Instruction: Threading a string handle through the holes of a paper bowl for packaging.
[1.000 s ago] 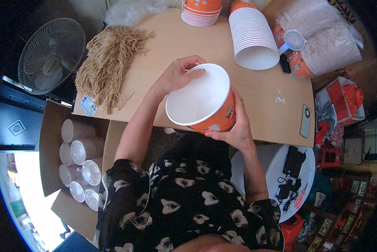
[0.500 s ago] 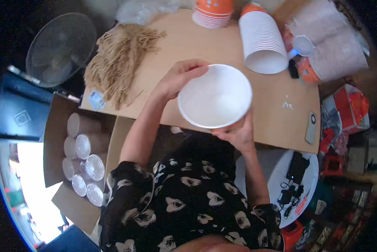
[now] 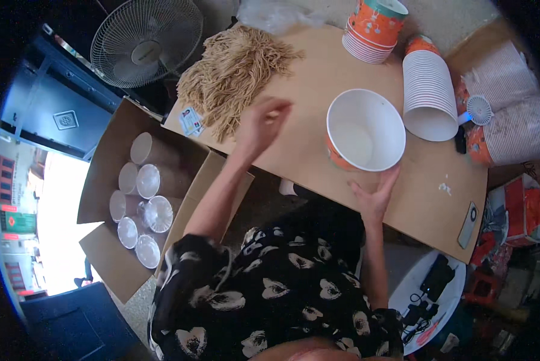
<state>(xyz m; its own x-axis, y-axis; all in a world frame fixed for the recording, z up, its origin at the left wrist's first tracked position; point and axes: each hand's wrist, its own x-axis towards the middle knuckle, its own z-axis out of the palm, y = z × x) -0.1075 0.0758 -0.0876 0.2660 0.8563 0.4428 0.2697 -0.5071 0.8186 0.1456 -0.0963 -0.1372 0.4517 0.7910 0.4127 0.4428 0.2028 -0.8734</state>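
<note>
A large white paper tub with an orange printed outside is tilted so that its open mouth faces me; its inside is bare. My right hand is closed on its lower right side, the fingers partly hidden behind it. Left of the tub and apart from it, my left hand is raised over the cardboard tabletop with curled fingers, slightly blurred. Whether anything small is inside those fingers is hidden. Just beyond this hand lies a heap of tan, crinkled paper-like strands.
Nested tubs stand at the back, beside a lying stack. Wrapped stacks and a small handheld fan are at the right. On the left are an open carton of wrapped tubs and a standing fan.
My left hand has let go of the tub's rim and moved away to its left. My right hand keeps hold of the tub. The whole view has shifted.
</note>
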